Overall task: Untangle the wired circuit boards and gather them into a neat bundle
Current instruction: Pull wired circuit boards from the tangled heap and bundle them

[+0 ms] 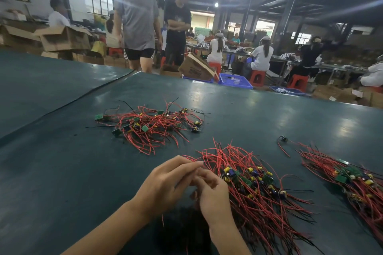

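- Dark green matting covers the long worktable (72, 172); past its far edge a big hall holds two standing people (136, 18), seated workers on red plastic stools (257, 77), open brown cardboard boxes (62, 37) and a blue slotted plastic crate (234, 81).
- left hand (165, 182): the fingers are curled, and the fingertips (196, 163) close against the thumb, pinching a thin red wire that leads out of the heap beside them.
- right hand (213, 196): it sits just right of the left fingers and touches them. Its fingers are bent inward among the same wires but blurred, so I cannot tell whether they clamp a wire or only rest on it.
- near bundle (255, 184): small green circuit boards with yellow and blue parts and long red wires lie on the matting just right of both sets of fingers, with wire ends fanning out.
- tangled pile (153, 124): the same kind of red-wired green boards, loose and criss-crossed, lie beyond the fingertips, well apart from them.
- second bundle (352, 180): more red-wired boards lie far right of the fingers and are cut off by the picture's edge.
- single small board (282, 138): it lies with its red wire beyond and between the two bundles.
- A dark blurred shape (182, 232) below the hands hides the matting there; I cannot make out what it is.
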Demonstrator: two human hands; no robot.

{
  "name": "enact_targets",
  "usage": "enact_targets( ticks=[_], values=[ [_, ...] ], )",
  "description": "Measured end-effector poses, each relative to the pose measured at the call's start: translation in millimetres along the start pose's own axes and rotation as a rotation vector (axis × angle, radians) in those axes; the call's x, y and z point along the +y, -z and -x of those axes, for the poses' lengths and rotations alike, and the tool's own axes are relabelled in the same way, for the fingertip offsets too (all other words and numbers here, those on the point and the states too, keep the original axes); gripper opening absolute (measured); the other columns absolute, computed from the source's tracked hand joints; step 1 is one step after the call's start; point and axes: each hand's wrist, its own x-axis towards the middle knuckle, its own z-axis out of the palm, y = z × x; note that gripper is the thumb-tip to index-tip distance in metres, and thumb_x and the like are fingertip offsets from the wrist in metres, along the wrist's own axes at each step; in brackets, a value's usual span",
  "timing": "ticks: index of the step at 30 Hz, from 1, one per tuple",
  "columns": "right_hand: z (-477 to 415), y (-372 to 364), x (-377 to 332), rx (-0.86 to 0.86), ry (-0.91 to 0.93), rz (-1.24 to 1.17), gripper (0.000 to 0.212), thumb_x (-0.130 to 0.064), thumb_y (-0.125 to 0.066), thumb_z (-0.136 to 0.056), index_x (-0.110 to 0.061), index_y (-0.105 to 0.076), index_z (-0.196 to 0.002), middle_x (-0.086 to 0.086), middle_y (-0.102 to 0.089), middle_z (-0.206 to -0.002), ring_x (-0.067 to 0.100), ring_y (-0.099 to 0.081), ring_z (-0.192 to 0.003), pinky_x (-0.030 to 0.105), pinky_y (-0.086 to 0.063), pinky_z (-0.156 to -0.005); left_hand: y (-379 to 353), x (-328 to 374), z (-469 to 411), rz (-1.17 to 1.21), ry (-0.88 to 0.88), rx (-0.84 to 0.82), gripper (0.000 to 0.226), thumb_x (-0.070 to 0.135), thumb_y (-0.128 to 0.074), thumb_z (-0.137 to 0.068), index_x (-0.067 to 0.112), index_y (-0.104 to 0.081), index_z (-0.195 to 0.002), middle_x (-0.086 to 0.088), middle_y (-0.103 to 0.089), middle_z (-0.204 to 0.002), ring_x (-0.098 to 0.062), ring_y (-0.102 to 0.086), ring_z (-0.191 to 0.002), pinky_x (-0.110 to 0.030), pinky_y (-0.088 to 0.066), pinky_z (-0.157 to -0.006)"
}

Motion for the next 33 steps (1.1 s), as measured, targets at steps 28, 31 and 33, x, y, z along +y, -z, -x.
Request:
enact_targets(
  ticks=[28, 31, 33],
  values=[
    [1, 2, -8, 0.106, 0.048, -0.263, 0.026, -0.021, -0.055, -0.098, -0.013, -0.077, -0.086, 0.001, -0.069, -0.069, 0.008, -0.053, -0.047, 0.019, -0.038, -0.037, 8, -36, 12, 0.137, 0.725, -0.295, 0.062, -0.004, -0.053, -0.085, 0.038, -0.051, -0.130, 0.013, -0.060, -0.126, -0.001, -0.053, -0.117, -0.020, -0.046, -0.097],
    [0, 3, -11, 0.145, 0.045, -0.358, 0.029, -0.019, -0.054, -0.099, -0.012, -0.078, -0.083, 0.003, -0.067, -0.069, 0.009, -0.050, -0.046, 0.020, -0.037, -0.037, 7, -28, 7, 0.325, 0.784, -0.251, 0.045, -0.007, -0.043, -0.094, 0.026, -0.063, -0.117, -0.002, -0.072, -0.108, -0.015, -0.066, -0.103, -0.024, -0.051, -0.090],
    [-1, 3, -12, 0.171, 0.056, -0.404, 0.030, -0.020, -0.054, -0.098, -0.013, -0.079, -0.082, 0.003, -0.067, -0.069, 0.008, -0.049, -0.045, 0.021, -0.036, -0.036, 9, -22, 3, 0.482, 0.828, -0.179, 0.030, 0.006, -0.040, -0.102, 0.015, -0.066, -0.112, -0.013, -0.074, -0.097, -0.025, -0.069, -0.093, -0.031, -0.054, -0.085]
  ],
)
